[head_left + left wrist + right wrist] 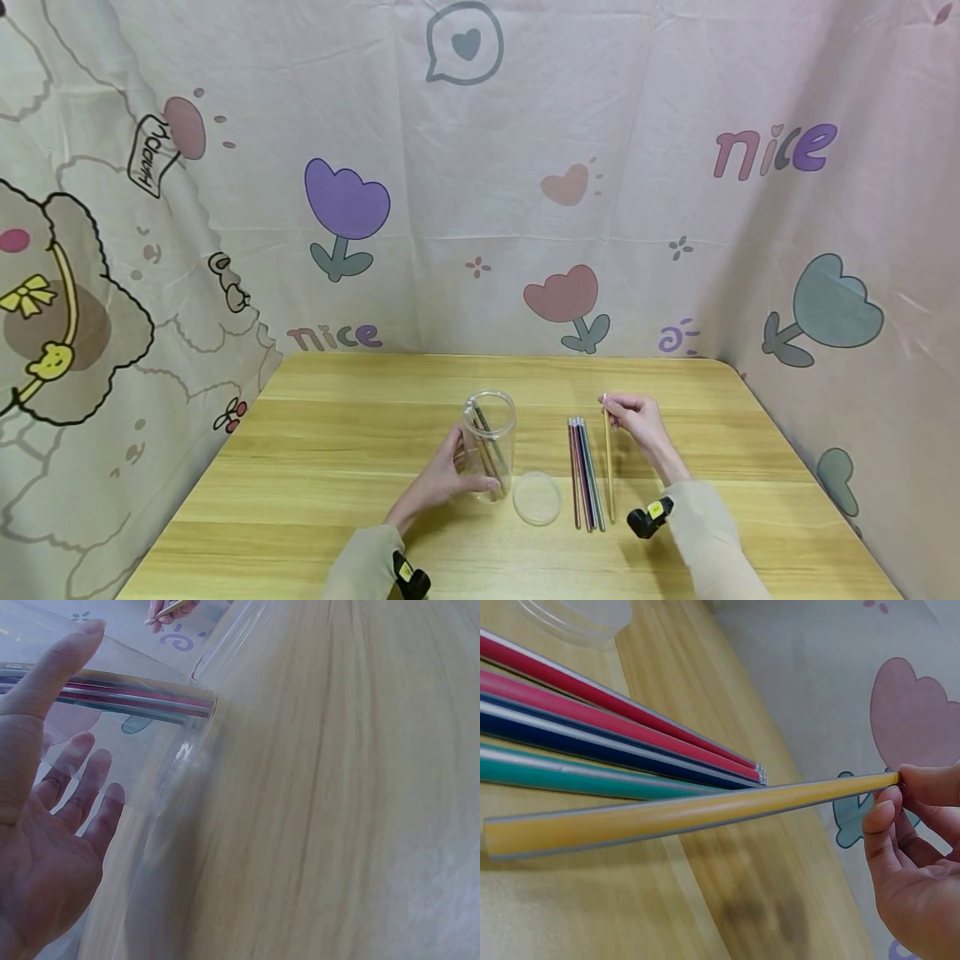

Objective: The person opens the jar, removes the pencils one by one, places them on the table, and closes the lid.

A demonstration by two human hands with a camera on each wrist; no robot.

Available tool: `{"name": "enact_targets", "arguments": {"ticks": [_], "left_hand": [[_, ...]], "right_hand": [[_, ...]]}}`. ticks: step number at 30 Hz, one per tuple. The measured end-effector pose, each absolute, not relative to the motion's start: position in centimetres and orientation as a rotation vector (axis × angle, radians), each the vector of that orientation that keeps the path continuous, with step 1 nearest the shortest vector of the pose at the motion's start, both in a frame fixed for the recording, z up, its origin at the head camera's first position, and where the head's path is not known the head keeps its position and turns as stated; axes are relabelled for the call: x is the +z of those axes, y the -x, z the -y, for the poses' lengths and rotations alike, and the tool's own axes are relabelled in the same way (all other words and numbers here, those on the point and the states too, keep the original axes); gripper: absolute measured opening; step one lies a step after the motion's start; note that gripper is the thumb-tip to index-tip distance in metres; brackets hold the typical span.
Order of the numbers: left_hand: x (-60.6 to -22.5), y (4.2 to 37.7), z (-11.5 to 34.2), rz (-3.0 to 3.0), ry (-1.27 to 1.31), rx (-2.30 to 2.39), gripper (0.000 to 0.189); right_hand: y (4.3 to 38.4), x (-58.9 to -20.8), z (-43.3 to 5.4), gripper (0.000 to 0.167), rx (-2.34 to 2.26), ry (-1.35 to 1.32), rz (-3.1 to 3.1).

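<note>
My left hand [441, 482] grips a clear round jar [509, 454] low on its side, thumb in front and fingers round the far side. The jar stands upright and uncovered, with several pencils [139, 697] leaning inside it. My right hand [639, 423] pinches a yellow pencil [667, 820] at its far end between thumb and fingertips. That pencil slants over the table, its blunt near end toward me. Just left of it lies a row of several pencils [586, 475], coloured red, dark blue and green in the right wrist view.
A clear round lid [537, 499] lies flat between the jar and the pencil row. The wood-grain table [300, 467] ends at a printed cloth backdrop [465, 200] behind and at both sides. Black wrist cameras [649, 518] sit on both sleeves.
</note>
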State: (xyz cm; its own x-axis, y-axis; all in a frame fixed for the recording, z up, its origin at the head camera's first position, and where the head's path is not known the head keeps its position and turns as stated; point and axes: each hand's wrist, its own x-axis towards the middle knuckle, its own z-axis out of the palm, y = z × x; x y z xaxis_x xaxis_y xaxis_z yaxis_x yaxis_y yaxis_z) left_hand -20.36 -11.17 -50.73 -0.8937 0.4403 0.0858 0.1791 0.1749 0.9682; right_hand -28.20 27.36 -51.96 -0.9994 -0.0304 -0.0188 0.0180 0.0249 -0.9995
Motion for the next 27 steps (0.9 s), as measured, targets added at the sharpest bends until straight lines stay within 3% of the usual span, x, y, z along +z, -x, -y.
{"name": "enact_targets", "arguments": {"ticks": [4,9,27], "left_hand": [[-50.7,20.3,11.2,-2.236,-0.606,1.791,0.096],[-50.8,20.4,11.2,-2.245,-0.605,1.785,0.097],[-50.8,20.5,11.2,-2.251,-0.605,1.779,0.098]], "right_hand": [[26.6,-49.9,-26.3,0.059,-2.103,0.027,-2.272],[25.4,-48.3,-25.0,0.041,-2.063,-0.071,-2.296],[25.7,-49.3,-24.9,0.032,-2.019,-0.123,-2.288]]}}
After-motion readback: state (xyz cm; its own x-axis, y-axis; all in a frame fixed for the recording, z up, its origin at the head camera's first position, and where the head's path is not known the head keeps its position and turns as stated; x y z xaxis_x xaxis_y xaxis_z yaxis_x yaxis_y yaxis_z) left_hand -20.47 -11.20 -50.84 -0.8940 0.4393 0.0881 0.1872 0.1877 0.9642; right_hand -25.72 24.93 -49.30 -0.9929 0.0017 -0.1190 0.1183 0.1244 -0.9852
